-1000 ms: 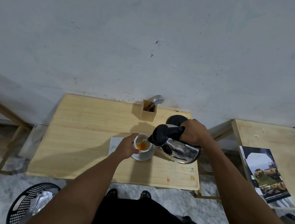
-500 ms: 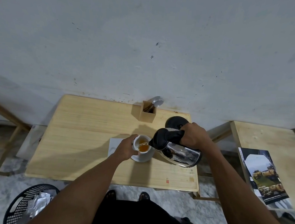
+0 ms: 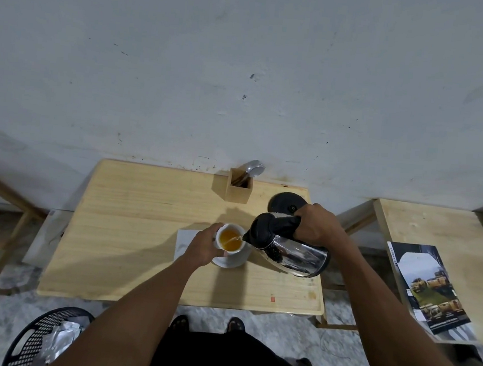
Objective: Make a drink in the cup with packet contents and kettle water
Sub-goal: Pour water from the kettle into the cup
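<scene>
The head view looks down on a wooden table [image 3: 142,232] that stands against a pale wall. The right hand [image 3: 315,227] is closed around the black handle of the steel kettle [image 3: 292,254], which is lifted off the table and tilted, with its spout just above the rim of the white cup [image 3: 231,239]. A thin stream of water falls into the cup, and the liquid inside is orange, so I judge that the packet contents are already in it. The cup stands on a white saucer [image 3: 232,261] near the middle of the table. The left hand [image 3: 204,245] curls its fingers around the left side of the cup and holds it steady.

To do the pour well, the person should keep the spout low and close to the rim, and keep the tilt small so that the stream stays thin. The cup looks more than half full, so the kettle must soon be turned upright. The left fingers are near hot water; a splash could burn them.

The kettle base [image 3: 286,203] waits behind the kettle, and spoons stand in a wooden holder [image 3: 239,190].
</scene>
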